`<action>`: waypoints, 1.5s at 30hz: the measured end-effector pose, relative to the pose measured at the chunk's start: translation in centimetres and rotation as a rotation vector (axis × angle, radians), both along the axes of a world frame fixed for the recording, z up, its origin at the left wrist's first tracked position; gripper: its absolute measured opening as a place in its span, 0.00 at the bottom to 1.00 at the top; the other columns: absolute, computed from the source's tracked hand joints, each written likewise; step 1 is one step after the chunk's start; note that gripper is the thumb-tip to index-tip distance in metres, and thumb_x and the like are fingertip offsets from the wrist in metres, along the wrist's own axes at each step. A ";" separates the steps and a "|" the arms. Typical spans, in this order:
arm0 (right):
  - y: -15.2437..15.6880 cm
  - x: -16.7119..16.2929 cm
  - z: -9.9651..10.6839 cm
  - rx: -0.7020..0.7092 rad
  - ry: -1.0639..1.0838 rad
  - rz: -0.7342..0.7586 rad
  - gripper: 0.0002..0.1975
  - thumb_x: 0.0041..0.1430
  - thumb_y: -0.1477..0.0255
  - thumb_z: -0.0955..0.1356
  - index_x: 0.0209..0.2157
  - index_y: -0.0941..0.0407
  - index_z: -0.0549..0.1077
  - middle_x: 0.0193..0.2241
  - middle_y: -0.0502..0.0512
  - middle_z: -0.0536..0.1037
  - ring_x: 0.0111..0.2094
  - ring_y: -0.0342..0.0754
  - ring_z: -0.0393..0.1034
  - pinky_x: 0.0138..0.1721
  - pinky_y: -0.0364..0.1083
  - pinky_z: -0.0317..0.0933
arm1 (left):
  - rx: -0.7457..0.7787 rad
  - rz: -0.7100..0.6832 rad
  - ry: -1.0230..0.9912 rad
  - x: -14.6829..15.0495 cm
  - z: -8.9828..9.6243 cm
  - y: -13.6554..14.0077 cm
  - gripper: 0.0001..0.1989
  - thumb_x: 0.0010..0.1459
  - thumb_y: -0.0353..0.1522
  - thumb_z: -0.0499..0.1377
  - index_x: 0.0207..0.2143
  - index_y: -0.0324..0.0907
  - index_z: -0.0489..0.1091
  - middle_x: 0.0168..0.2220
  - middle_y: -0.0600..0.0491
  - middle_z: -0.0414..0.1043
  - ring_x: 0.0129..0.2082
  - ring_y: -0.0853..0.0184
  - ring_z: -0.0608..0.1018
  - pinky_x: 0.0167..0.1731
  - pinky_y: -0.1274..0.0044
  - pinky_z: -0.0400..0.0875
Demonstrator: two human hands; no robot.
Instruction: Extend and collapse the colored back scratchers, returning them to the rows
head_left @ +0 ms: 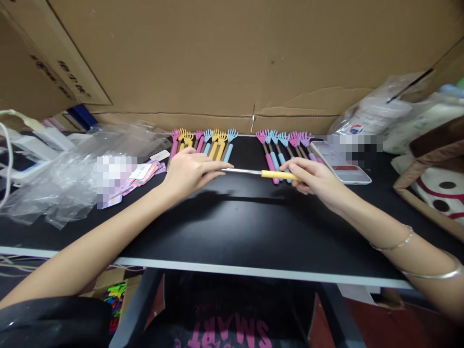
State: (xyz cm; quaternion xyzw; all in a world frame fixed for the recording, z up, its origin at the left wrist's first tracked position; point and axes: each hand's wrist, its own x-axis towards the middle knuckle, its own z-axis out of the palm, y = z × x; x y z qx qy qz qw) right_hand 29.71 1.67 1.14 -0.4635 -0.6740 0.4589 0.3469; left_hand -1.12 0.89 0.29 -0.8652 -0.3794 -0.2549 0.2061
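Note:
Over the black table (232, 237) I hold a back scratcher (275, 175) level, its silver rod toward the left and its yellow handle toward the right. My left hand (194, 169) is closed on the rod's end, and the scratcher's head is hidden there. The fingers of my right hand (308, 179) pinch the yellow handle's end. Behind my left hand lies a row of back scratchers (219, 145) in pink, yellow and blue. A second group of back scratchers (275, 159), pink, blue and purple, lies behind my right hand.
Clear plastic bags (72, 169) cover the table's left side, beside a pile of pink and purple cards (139, 179). To the right are a phone (348, 166), a bagged white tub (377, 116) and a brown-edged bag (438, 179). A cardboard wall (217, 58) closes off the back.

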 end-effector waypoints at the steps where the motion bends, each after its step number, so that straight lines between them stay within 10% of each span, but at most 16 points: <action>1: 0.0 0.0 0.0 0.001 -0.004 0.002 0.19 0.59 0.55 0.68 0.36 0.58 0.73 0.19 0.46 0.65 0.17 0.36 0.50 0.16 0.41 0.41 | -0.010 0.003 -0.002 0.0 0.0 0.0 0.19 0.69 0.42 0.49 0.45 0.50 0.79 0.24 0.53 0.77 0.24 0.67 0.75 0.31 0.73 0.59; 11: -0.1 -0.2 0.2 0.232 -0.159 0.015 0.15 0.53 0.59 0.72 0.34 0.55 0.74 0.17 0.44 0.62 0.20 0.39 0.52 0.21 0.43 0.46 | -0.186 -0.005 -0.058 -0.1 -0.3 0.3 0.20 0.68 0.46 0.49 0.44 0.49 0.79 0.30 0.51 0.81 0.28 0.65 0.79 0.32 0.75 0.61; 35: 0.1 0.4 -0.4 -0.089 -0.099 0.238 0.21 0.60 0.51 0.66 0.38 0.57 0.69 0.12 0.42 0.64 0.12 0.36 0.48 0.15 0.42 0.37 | 0.027 -0.030 0.012 0.4 0.1 -0.3 0.21 0.70 0.44 0.46 0.41 0.50 0.79 0.25 0.54 0.79 0.24 0.69 0.76 0.29 0.74 0.58; 45: -0.6 0.0 -0.2 0.508 -0.520 0.062 0.13 0.61 0.58 0.65 0.36 0.53 0.74 0.20 0.48 0.71 0.20 0.42 0.61 0.24 0.44 0.49 | -0.159 -0.050 0.019 -0.2 0.1 0.0 0.20 0.68 0.44 0.49 0.43 0.49 0.78 0.34 0.52 0.82 0.31 0.65 0.81 0.30 0.75 0.60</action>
